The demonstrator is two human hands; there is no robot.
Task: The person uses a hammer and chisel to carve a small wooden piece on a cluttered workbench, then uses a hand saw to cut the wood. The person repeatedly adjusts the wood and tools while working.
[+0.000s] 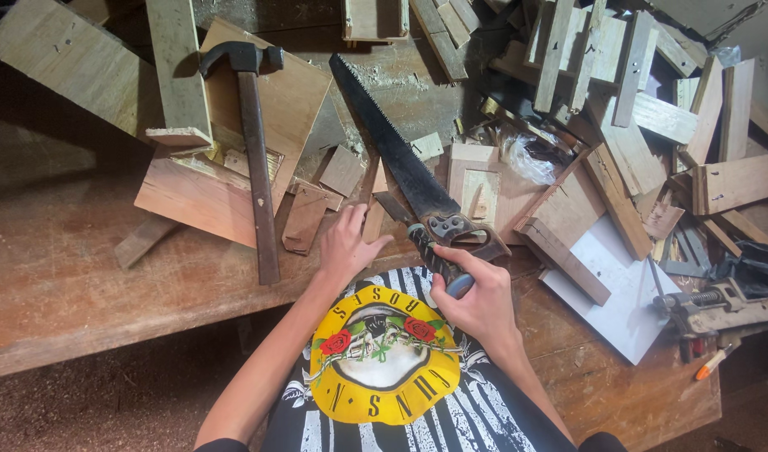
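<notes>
Two Hands, One Sharp Tool

Right hand (476, 297) wrapped tight around a striped tool handle (438, 264), right by the saw (401, 159) on the wooden bench (58, 285). Left hand (346, 247) open, fingers spread flat near small wood bits (304, 218). Could slip and poke the left hand, being so close. Could bump saw teeth too. Hammer (254, 142) lying well apart.

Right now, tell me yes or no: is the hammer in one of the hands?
No: the hammer lies untouched on the boards, while the right hand grips a tool handle and the left hand rests empty.
</notes>
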